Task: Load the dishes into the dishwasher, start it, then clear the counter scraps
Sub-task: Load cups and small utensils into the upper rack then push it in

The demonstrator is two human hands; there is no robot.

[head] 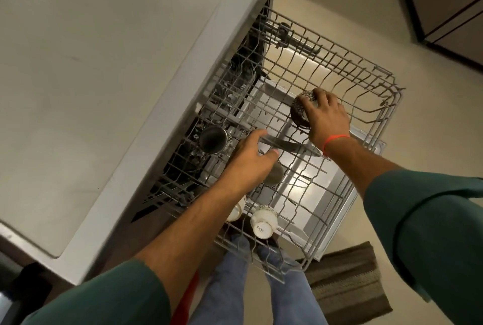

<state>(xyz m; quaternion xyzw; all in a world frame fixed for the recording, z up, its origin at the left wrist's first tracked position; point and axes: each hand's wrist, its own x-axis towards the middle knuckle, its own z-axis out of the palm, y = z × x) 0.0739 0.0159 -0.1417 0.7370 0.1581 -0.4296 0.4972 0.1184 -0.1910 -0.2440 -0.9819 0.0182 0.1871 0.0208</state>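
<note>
1. Rack [339, 71] of grey wire, pulled out of the dishwasher [235, 84] over its lowered door [313, 183], fills the centre of the head view; I am looking almost straight down on it from above the counter [91, 76], which takes up the left.
2. My right hand [326, 118] reaches to the far right part of the rack and grips a dark patterned bowl [300, 110], fingers curled over its rim; the bowl stands tilted on edge among the tines. An orange thread [334, 140] circles that wrist.
3. My left hand [248, 160] hovers over the middle of the rack, fingers spread apart and relaxed, thumb out to the right; I cannot tell whether the fingertips touch the wire.
4. Just left of that hand a steel cup [213, 141] lies on its side, its mouth facing the camera. A long steel blade [287, 145] lies across the wires between the two hands.
5. At the near edge of the rack sit two white cups [264, 220], one partly hidden under my left forearm.
6. Below the rack I see blue jeans [230, 285], and a brown mat [345, 280] on the pale floor to the right.
</note>
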